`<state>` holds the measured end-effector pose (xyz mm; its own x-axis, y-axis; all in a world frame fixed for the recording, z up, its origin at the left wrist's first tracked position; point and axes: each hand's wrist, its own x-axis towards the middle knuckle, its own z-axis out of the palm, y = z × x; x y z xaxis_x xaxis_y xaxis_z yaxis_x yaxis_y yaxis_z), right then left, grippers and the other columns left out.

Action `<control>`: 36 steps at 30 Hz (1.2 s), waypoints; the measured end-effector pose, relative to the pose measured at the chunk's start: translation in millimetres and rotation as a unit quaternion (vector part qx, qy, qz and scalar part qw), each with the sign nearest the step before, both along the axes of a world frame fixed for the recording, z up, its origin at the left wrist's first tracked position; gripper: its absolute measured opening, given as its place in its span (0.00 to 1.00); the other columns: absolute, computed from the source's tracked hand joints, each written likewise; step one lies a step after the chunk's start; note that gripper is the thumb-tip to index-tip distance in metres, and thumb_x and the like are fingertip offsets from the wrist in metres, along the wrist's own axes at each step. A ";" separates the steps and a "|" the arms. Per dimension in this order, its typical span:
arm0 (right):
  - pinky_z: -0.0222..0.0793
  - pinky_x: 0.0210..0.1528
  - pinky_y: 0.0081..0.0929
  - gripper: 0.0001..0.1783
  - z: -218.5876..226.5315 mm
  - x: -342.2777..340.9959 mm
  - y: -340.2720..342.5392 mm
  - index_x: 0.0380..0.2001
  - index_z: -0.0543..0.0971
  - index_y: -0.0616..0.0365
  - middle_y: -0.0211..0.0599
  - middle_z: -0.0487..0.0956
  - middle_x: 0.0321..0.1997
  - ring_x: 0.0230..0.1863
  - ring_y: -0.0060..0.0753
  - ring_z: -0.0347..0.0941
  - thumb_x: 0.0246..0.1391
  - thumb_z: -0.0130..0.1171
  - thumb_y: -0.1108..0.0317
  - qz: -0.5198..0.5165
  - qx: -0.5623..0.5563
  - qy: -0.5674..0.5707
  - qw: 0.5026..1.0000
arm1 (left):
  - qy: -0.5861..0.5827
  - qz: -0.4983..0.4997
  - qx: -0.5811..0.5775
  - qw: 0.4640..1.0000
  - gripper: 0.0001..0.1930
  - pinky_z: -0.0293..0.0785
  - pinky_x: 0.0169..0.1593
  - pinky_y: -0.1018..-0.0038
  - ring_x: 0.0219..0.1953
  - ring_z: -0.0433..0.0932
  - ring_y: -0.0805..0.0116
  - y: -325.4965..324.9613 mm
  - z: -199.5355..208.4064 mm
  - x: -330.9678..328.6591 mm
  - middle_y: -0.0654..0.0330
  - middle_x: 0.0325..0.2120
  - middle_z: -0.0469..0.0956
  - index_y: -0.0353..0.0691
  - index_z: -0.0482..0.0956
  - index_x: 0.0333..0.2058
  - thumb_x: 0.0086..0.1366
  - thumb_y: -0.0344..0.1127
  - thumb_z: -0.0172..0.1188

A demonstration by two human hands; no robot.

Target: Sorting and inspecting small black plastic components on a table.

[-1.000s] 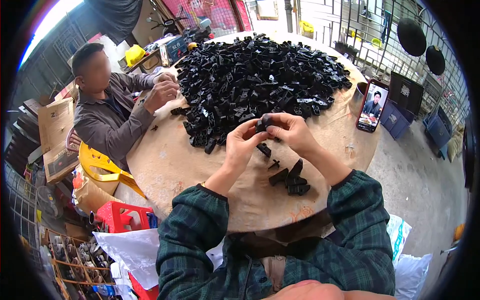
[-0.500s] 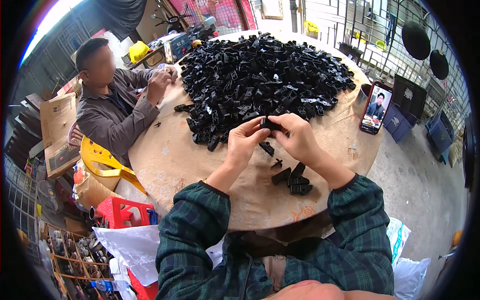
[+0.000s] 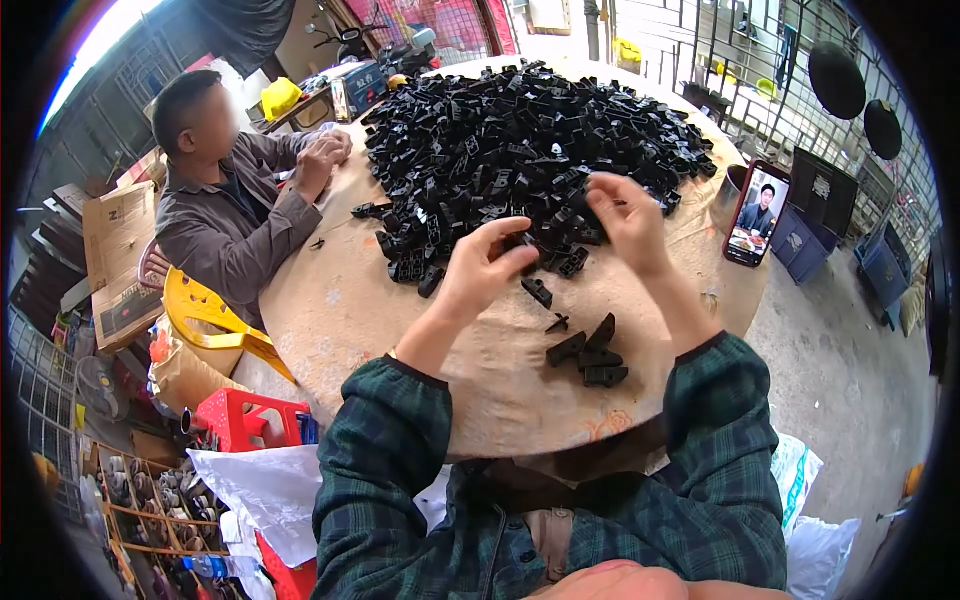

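Observation:
My left hand (image 3: 486,266) is raised over the near edge of a big heap of black plastic parts (image 3: 520,140). Its thumb and fingers are apart, and black shows between them that I cannot separate from the heap behind. To the right, my right hand (image 3: 632,222) hovers at the heap's near right side, fingers loosely bent and apart, slightly blurred. Below the hands lie a loose black part (image 3: 537,291), a small thin black piece (image 3: 558,322), and a little group of black parts (image 3: 600,355) on the tablecloth.
The round table has a beige patterned cloth (image 3: 400,340). A phone (image 3: 755,212) stands upright at its right edge, showing a picture. A person in a grey jacket (image 3: 235,210) sits at the left, hands together at the table. A yellow chair (image 3: 205,310) and red stool (image 3: 245,415) are nearby.
My hands were together on a black part and are now apart. The right hand moved up and right to the heap; the left shifted slightly up.

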<state>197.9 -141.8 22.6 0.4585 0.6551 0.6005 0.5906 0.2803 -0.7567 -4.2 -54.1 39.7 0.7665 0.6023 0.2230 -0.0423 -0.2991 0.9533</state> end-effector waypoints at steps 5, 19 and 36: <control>0.59 0.56 0.34 0.21 -28.4 52.2 10.9 0.48 0.72 0.56 0.42 0.74 0.49 0.53 0.43 0.65 0.47 0.54 0.70 -0.123 -0.023 -0.352 0.928 | 0.244 -0.199 0.214 0.925 0.19 0.71 0.38 0.75 0.34 0.75 0.71 -7.8 1.9 -5.9 0.56 0.32 0.77 0.36 0.71 0.45 0.55 0.35 0.61; 0.63 0.42 0.35 0.13 -0.3 1.5 -9.1 0.31 0.79 0.54 0.34 0.75 0.33 0.37 0.39 0.71 0.36 0.56 0.73 -0.111 -0.087 -0.401 0.905 | 0.110 0.083 0.542 0.829 0.18 0.68 0.43 0.66 0.41 0.68 0.55 11.7 -38.8 19.8 0.57 0.36 0.72 0.42 0.74 0.40 0.46 0.27 0.60; 0.69 0.32 0.16 0.16 -2.3 -28.9 -11.9 0.42 0.75 0.62 0.31 0.78 0.31 0.32 0.17 0.73 0.48 0.62 0.70 0.227 -0.126 0.093 0.961 | -0.090 0.001 -0.107 0.990 0.17 0.72 0.38 0.81 0.33 0.75 0.77 -2.8 -21.5 14.7 0.63 0.32 0.76 0.32 0.73 0.40 0.50 0.25 0.64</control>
